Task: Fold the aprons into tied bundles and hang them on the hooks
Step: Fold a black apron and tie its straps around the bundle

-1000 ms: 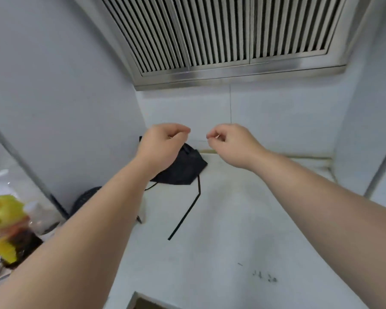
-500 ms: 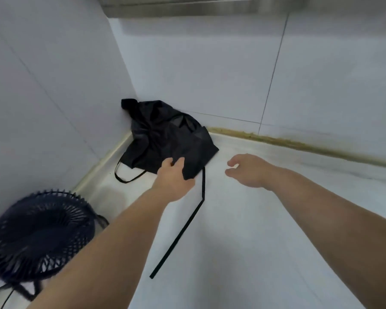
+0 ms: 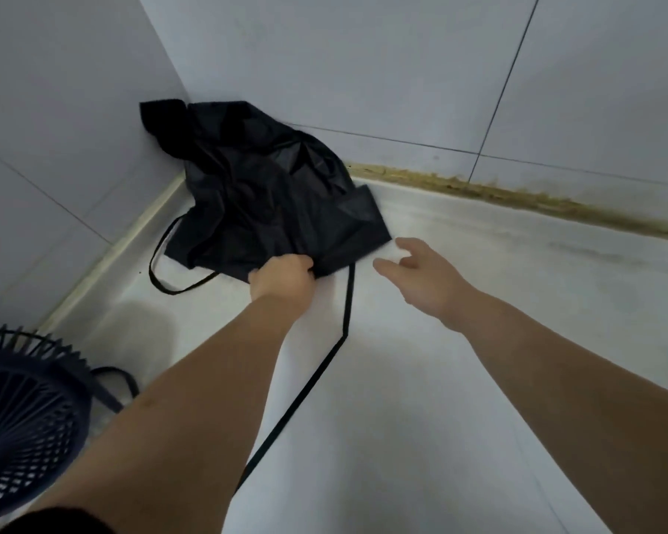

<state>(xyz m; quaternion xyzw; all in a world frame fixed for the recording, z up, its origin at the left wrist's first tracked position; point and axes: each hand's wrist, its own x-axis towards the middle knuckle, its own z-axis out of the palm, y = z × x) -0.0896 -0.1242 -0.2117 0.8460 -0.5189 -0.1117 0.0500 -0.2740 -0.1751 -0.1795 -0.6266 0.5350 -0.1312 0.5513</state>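
**Apron seized at its near edge; bundle not yet formed**

My left hand (image 3: 282, 281) was clenched on the near hem of the black apron (image 3: 270, 190), fingers curled into the cloth and out of view beneath it. My right hand (image 3: 421, 277) lay released, fingers spread, just beside the apron's near right corner but apart from it, holding nothing.

From my left hand the apron ran away and slightly left, heaped into the corner where the two tiled walls (image 3: 363, 63) meet, its far end riding up against them. The long axis, as I judged it, ran from the grip toward that corner. The cloth was crumpled, not flat, so no fold line could be read. The left hand was plainly the nearer, being already upon it; the right stood a short reach from the free corner.

One long strap (image 3: 317, 375) trailed from the hem, passing between my two forearms and back toward my body, with a kink partway along. A second strap (image 3: 162, 271) looped out to the left of my left hand, lying on the white counter (image 3: 479, 418).

Obstructions: a dark slatted fan (image 3: 24, 418) stood well to the left of and behind my left forearm, clear of the cloth. The counter ahead of the right hand was bare. In my judgement, dragging the apron out of the corner risked snagging the trailing strap under my arm. No hooks were visible.
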